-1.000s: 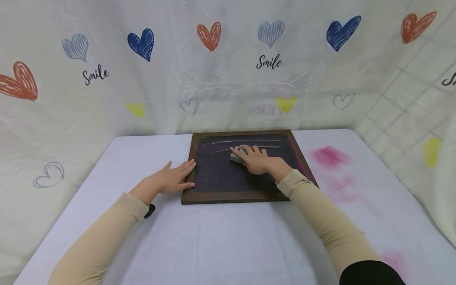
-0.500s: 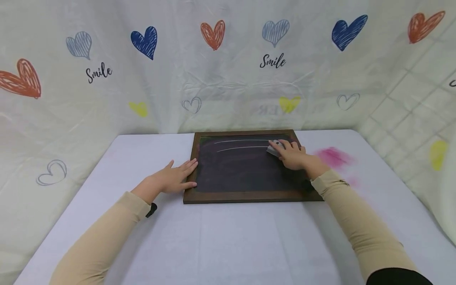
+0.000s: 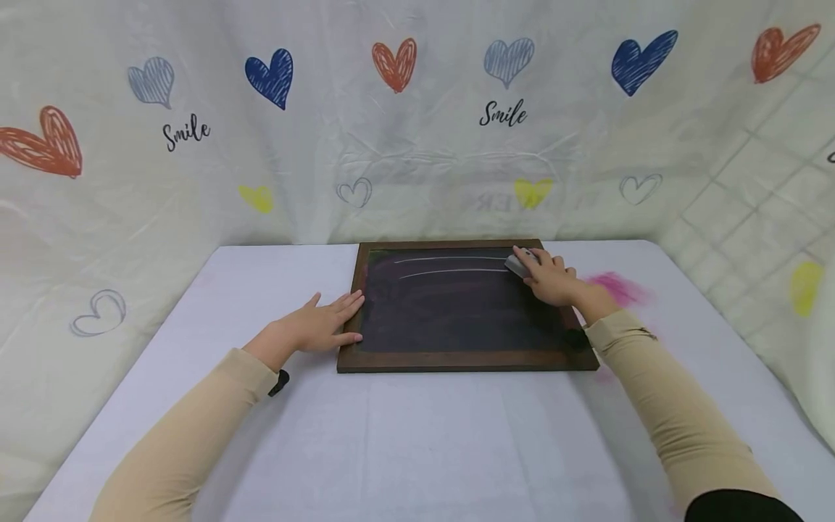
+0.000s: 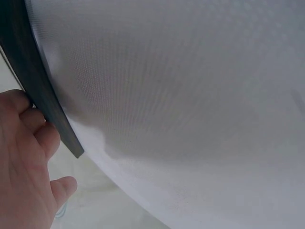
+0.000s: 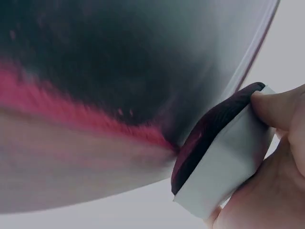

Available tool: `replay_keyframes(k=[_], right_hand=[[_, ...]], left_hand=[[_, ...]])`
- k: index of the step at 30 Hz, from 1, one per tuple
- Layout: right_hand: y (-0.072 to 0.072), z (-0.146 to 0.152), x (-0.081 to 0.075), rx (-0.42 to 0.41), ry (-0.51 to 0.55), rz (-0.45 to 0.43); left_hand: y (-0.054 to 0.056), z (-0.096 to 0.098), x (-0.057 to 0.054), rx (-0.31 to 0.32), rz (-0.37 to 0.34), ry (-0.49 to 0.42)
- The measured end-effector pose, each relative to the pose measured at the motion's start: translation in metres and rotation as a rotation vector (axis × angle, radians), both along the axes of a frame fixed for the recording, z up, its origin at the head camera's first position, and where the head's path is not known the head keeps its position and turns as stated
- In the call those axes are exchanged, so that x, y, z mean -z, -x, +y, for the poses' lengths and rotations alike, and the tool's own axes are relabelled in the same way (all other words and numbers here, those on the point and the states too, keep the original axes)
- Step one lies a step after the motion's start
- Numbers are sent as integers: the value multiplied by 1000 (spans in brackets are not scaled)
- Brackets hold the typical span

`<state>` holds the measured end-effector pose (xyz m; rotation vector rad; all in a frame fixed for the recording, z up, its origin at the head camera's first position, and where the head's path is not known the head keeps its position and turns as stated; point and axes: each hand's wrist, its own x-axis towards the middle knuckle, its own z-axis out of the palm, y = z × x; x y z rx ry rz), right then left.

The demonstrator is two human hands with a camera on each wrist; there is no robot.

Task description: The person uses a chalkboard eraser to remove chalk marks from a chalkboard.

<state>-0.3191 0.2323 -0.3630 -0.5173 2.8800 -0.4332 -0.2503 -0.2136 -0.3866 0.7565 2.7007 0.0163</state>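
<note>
A chalkboard (image 3: 443,312) in a brown wooden frame lies on the white-covered table. Two white chalk lines (image 3: 450,271) run across its upper part. My right hand (image 3: 551,281) grips a chalkboard eraser (image 3: 518,265) near the board's upper right corner. In the right wrist view the eraser (image 5: 224,152) shows a white body and a dark, pink-stained felt face, with thumb and fingers around its sides. Pink chalk dust (image 5: 86,112) lines the board's edge there. With fingers spread, my left hand (image 3: 316,326) rests on the left side of the frame (image 4: 43,86).
Pink chalk smudges (image 3: 620,288) mark the tablecloth right of the board. A white curtain (image 3: 443,152) printed with hearts and "Smile" hangs behind the table and along both sides.
My right hand has swept the eraser rightward across the board to its upper right corner. The right ends of the chalk lines are now shorter or covered. My left hand stays on the frame.
</note>
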Motion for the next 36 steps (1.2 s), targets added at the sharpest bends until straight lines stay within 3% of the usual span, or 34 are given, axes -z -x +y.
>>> replay_keyframes(k=[10,19,36], right_hand=[[5,6,-9,69,-114,54],[6,8,-6,108,-127,26],[15,-10,-5,74,-154,-48]], left_hand=[[1,-1,1,3,0,8],[2,0,0,2,-6,18],[0,2,-4,-2,-20,6]])
